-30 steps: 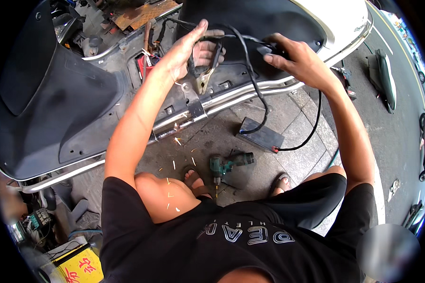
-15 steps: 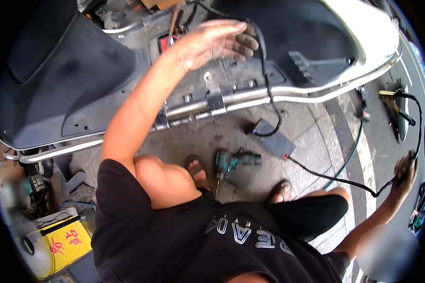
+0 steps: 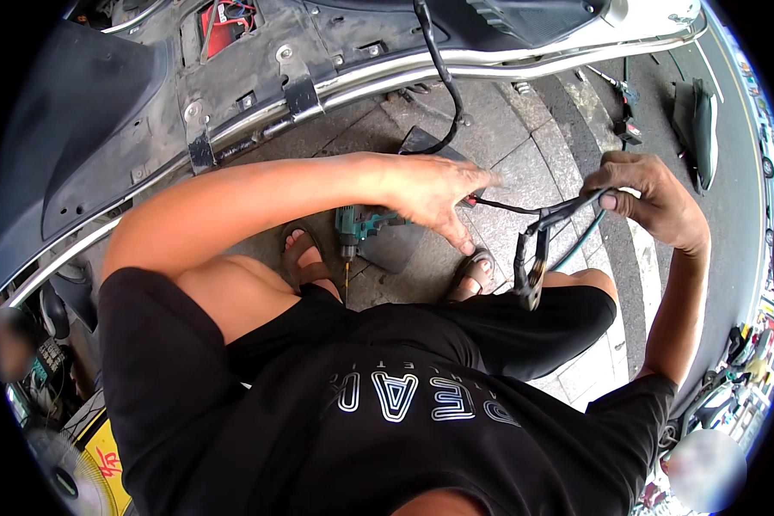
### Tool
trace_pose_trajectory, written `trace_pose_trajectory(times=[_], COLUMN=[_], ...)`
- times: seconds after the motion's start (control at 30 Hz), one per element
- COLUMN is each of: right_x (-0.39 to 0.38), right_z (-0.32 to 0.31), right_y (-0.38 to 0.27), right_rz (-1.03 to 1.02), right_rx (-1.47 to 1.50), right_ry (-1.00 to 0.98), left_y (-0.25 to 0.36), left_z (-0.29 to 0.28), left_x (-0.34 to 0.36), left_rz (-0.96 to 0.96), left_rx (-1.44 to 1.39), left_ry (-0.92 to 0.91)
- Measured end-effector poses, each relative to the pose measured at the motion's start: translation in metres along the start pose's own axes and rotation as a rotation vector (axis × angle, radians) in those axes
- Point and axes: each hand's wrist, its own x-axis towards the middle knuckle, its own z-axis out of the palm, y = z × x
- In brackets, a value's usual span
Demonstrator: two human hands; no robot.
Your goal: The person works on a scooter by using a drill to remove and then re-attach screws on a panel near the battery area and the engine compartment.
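My left hand is open, fingers spread, over a dark flat box on the paving; it holds nothing. The hand hides part of the box. A black cable leaves the box near a red connector. My right hand pinches this cable between thumb and fingers. From its loop hangs a spring clamp with yellowish metal, above my right leg. Another black cable runs from the box up to the scooter body.
A teal cordless drill lies between my feet, its bit toward me. A red battery sits in an opening of the scooter floor. Chrome rails edge the body. A dark panel and a teal cable lie at the right.
My left hand has come down from over the scooter to the box. My right hand has moved inward and up with the cable, and the clamp has swung in toward my legs. The view has shifted.
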Motion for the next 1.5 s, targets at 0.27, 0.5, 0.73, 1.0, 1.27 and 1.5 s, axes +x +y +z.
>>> trace_pose_trajectory(times=[0.27, 0.5, 0.73, 1.0, 1.27, 1.5], right_x=[-0.004, 0.031, 0.031, 0.033, 0.041, 0.056], right_z=[0.013, 0.070, 0.127, 0.135, 0.138, 0.134], right_y=[0.011, -0.009, 0.014, 0.027, 0.034, 0.042], right_rz=[0.178, 0.205, 0.192, 0.170, 0.158, 0.178], right_rx=[-0.007, -0.462, -0.443, -0.499, -0.382, -0.529], right_ry=[0.180, -0.066, 0.136, 0.193, 0.182, 0.190], left_y=[-0.032, -0.022, -0.035, -0.055, -0.072, -0.160], left_z=[0.048, 0.101, 0.137, 0.147, 0.144, 0.144], left_x=[0.046, 0.056, 0.047, 0.043, 0.035, -0.006], left_rz=[-0.008, -0.006, 0.006, 0.067, -0.031, -0.355], left_rx=[-0.626, -0.316, -0.291, -0.244, -0.310, -0.080], left_ry=[0.072, 0.456, 0.606, 0.679, 0.546, -0.054])
